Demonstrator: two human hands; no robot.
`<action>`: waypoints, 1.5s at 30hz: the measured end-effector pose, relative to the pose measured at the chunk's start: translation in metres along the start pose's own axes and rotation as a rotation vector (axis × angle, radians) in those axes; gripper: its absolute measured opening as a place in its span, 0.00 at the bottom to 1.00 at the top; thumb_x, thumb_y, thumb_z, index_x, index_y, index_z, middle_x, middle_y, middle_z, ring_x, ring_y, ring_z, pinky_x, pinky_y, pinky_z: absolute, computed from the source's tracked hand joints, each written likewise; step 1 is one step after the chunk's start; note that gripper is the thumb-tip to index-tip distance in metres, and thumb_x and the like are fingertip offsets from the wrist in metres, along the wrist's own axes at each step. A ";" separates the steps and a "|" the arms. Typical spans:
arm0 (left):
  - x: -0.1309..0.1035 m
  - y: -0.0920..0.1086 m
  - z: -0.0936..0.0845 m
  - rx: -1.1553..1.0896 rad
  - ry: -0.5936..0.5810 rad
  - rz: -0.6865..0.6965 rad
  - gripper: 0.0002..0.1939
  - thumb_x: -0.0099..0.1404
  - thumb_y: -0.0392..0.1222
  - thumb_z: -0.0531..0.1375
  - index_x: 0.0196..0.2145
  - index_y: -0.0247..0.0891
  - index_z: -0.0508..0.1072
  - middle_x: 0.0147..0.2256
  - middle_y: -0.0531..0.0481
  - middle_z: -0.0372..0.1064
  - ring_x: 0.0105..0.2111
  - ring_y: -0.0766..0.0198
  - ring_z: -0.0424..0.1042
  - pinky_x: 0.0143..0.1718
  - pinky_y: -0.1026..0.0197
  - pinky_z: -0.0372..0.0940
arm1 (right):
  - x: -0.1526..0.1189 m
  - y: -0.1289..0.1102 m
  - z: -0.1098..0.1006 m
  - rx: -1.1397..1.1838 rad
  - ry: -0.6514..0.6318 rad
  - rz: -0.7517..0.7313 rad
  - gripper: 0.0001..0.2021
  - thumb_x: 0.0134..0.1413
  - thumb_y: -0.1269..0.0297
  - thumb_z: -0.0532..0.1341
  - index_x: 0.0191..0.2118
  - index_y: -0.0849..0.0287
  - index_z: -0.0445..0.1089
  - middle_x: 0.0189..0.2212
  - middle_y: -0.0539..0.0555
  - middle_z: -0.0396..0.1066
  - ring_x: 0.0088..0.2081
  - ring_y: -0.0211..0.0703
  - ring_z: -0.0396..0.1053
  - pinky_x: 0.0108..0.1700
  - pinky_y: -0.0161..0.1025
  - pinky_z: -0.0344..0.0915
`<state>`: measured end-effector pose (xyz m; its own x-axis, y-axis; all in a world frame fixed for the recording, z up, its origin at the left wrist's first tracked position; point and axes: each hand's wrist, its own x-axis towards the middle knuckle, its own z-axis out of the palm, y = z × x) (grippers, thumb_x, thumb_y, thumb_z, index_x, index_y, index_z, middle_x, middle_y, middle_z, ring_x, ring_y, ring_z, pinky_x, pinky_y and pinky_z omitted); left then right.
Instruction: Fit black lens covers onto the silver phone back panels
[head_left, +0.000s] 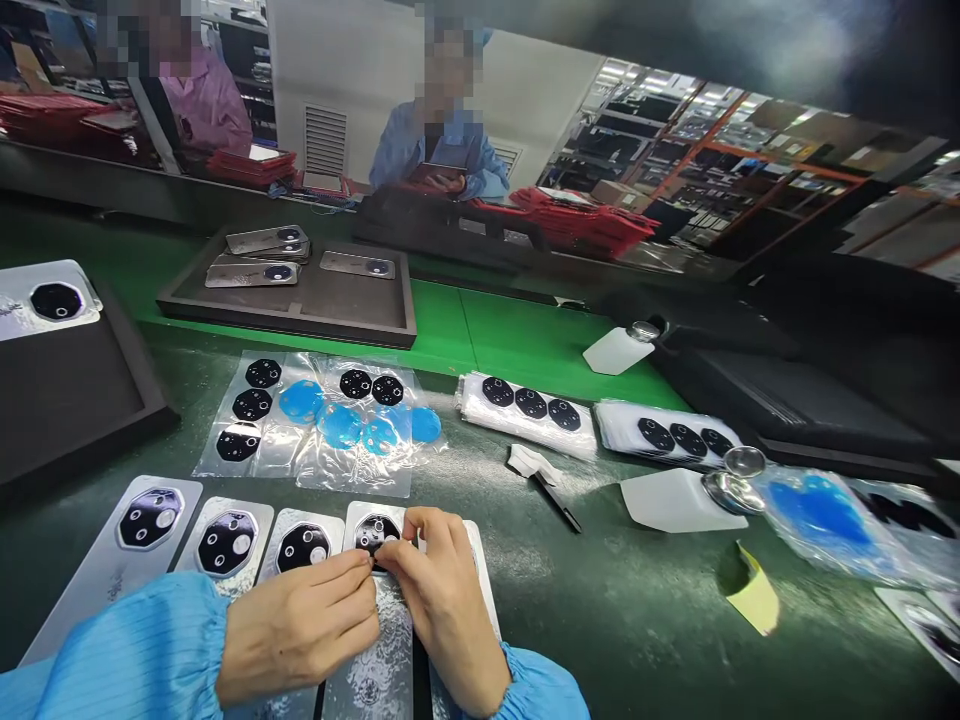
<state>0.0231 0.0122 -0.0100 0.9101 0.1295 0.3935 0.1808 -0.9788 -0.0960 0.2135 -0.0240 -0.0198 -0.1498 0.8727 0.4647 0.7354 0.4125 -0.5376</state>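
Several silvery phone back covers (154, 590) lie in a row before me, each with a black octagonal camera plate at its top. Over the fourth cover (370, 640) from the left, both my hands meet at its camera plate (367, 528). My left hand (304, 615) comes in from the left, fingers pressed together, their tips at the plate's lower edge. My right hand (446, 590) is bent over the plate's right side, thumb and forefinger pinched. Whatever is between the fingertips is too small or hidden to make out. Another cover (480, 570) is partly behind my right hand.
Clear film sheets (277, 450) with black plates and blue discs lie beyond the covers. Plate stacks (517, 425), black tweezers (555, 500), pump bottles (675, 500) and a yellow piece (754, 600) are to the right. Dark trays (300, 310) hold more covers. Co-workers (442, 150) sit across.
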 end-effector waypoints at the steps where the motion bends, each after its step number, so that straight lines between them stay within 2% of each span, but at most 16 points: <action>1: 0.000 0.000 0.000 0.007 -0.002 0.002 0.09 0.66 0.26 0.53 0.35 0.31 0.72 0.38 0.44 0.73 0.42 0.58 0.75 0.58 0.54 0.68 | 0.000 0.000 0.000 0.004 0.020 0.018 0.08 0.63 0.76 0.56 0.38 0.56 0.69 0.38 0.55 0.61 0.40 0.46 0.60 0.39 0.41 0.62; 4: 0.002 -0.001 -0.001 0.017 -0.014 0.007 0.09 0.66 0.26 0.53 0.34 0.31 0.72 0.37 0.44 0.73 0.42 0.58 0.75 0.56 0.54 0.68 | 0.000 0.000 0.000 -0.029 0.043 0.017 0.09 0.63 0.76 0.56 0.38 0.56 0.70 0.38 0.54 0.61 0.41 0.46 0.60 0.40 0.42 0.62; 7: 0.002 0.000 -0.001 0.024 -0.017 0.006 0.08 0.65 0.26 0.54 0.34 0.32 0.72 0.35 0.46 0.72 0.40 0.58 0.75 0.54 0.53 0.70 | 0.000 0.000 0.001 -0.069 -0.001 -0.030 0.10 0.62 0.77 0.56 0.36 0.55 0.70 0.38 0.54 0.61 0.40 0.46 0.60 0.39 0.40 0.62; 12: 0.003 0.000 -0.001 0.025 -0.007 0.010 0.08 0.65 0.27 0.54 0.33 0.32 0.71 0.34 0.46 0.71 0.39 0.59 0.74 0.53 0.54 0.70 | 0.001 0.000 0.001 -0.061 0.005 -0.019 0.12 0.62 0.79 0.54 0.38 0.56 0.70 0.38 0.55 0.60 0.40 0.46 0.59 0.40 0.41 0.61; 17: 0.003 -0.001 -0.001 0.021 -0.013 0.003 0.08 0.66 0.27 0.54 0.33 0.32 0.71 0.34 0.46 0.71 0.40 0.58 0.74 0.53 0.54 0.70 | 0.001 0.003 0.001 -0.051 -0.015 -0.034 0.10 0.61 0.79 0.57 0.37 0.56 0.71 0.38 0.54 0.60 0.40 0.46 0.58 0.39 0.40 0.60; 22: 0.003 -0.001 0.000 0.007 -0.030 0.013 0.08 0.66 0.27 0.53 0.33 0.32 0.71 0.34 0.46 0.70 0.39 0.59 0.74 0.52 0.54 0.70 | 0.000 0.001 -0.002 -0.046 -0.010 -0.033 0.11 0.62 0.79 0.55 0.37 0.57 0.70 0.37 0.54 0.60 0.39 0.46 0.57 0.39 0.40 0.58; 30: 0.002 -0.001 0.001 -0.011 -0.028 -0.004 0.08 0.66 0.27 0.54 0.33 0.32 0.71 0.34 0.47 0.70 0.38 0.59 0.74 0.51 0.54 0.70 | 0.001 0.000 -0.003 -0.102 -0.032 -0.061 0.12 0.62 0.79 0.54 0.36 0.56 0.70 0.35 0.53 0.60 0.37 0.45 0.57 0.36 0.40 0.57; 34: 0.001 0.000 0.002 -0.003 -0.022 -0.003 0.07 0.66 0.27 0.54 0.34 0.32 0.71 0.35 0.47 0.70 0.40 0.60 0.73 0.53 0.54 0.69 | 0.002 0.001 -0.004 -0.095 0.003 -0.048 0.12 0.64 0.78 0.52 0.37 0.57 0.69 0.34 0.53 0.59 0.37 0.45 0.57 0.37 0.39 0.58; 45: 0.001 0.000 0.002 0.014 -0.019 0.003 0.07 0.65 0.28 0.54 0.34 0.33 0.71 0.34 0.47 0.69 0.38 0.59 0.73 0.53 0.54 0.69 | 0.001 0.001 -0.002 -0.091 -0.041 -0.063 0.12 0.64 0.78 0.53 0.36 0.57 0.70 0.34 0.54 0.59 0.36 0.45 0.57 0.36 0.40 0.57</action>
<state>0.0245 0.0125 -0.0118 0.9178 0.1295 0.3754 0.1828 -0.9770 -0.1099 0.2156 -0.0229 -0.0185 -0.2229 0.8567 0.4652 0.7806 0.4427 -0.4412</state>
